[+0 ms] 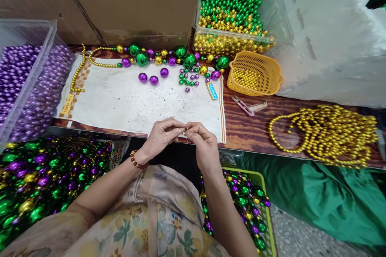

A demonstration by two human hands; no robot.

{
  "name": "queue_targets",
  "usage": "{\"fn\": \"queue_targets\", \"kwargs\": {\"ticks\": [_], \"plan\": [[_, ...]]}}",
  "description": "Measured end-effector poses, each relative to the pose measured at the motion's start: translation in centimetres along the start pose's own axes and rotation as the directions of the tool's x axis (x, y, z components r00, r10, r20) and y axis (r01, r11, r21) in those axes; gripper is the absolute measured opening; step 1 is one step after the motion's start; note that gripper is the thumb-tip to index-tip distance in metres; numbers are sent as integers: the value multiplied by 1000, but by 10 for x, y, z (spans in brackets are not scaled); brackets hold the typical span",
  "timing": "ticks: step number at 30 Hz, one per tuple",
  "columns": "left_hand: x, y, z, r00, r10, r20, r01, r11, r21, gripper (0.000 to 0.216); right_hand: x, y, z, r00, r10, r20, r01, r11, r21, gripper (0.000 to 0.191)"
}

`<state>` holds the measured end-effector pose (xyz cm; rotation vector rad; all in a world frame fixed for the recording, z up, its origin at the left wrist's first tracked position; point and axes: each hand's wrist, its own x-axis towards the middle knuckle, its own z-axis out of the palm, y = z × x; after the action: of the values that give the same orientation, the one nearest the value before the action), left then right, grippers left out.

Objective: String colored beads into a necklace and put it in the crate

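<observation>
My left hand (pixel 163 137), with a beaded bracelet (pixel 138 161) on its wrist, and my right hand (pixel 205 142) meet over the front edge of the white cloth (pixel 120 96). Fingertips of both are pinched together around a thin, pale thread-like piece (pixel 187 131); whether it is thread or a needle is too small to tell. Beyond them lie three purple beads (pixel 153 80) and a cluster of small green and purple beads (pixel 188 77). A strand of green, purple and gold beads (pixel 141 59) stretches along the cloth's far edge, and a small blue-and-orange packet (pixel 212 91) rests at the right.
Cardboard boxes (pixel 135 12) of gold and purple beads stand behind. Clear bins hold purple beads (pixel 48 84) and green and gold beads (pixel 232 20). Rightward are a yellow basket (pixel 271 74), pink-handled snips (pixel 245 106) and gold bead strands (pixel 337 134). Finished-looking strands (pixel 45 176) fill the lower left.
</observation>
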<state>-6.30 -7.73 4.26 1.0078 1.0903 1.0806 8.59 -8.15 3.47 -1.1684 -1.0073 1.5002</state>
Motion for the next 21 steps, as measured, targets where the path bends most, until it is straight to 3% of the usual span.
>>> {"fn": "queue_targets", "kwargs": {"ticks": [21], "plan": [[-1, -7, -6, 988, 149, 32, -152, 977, 152, 17, 2, 6, 0, 1000, 30, -2, -30, 999, 26, 13]]}}
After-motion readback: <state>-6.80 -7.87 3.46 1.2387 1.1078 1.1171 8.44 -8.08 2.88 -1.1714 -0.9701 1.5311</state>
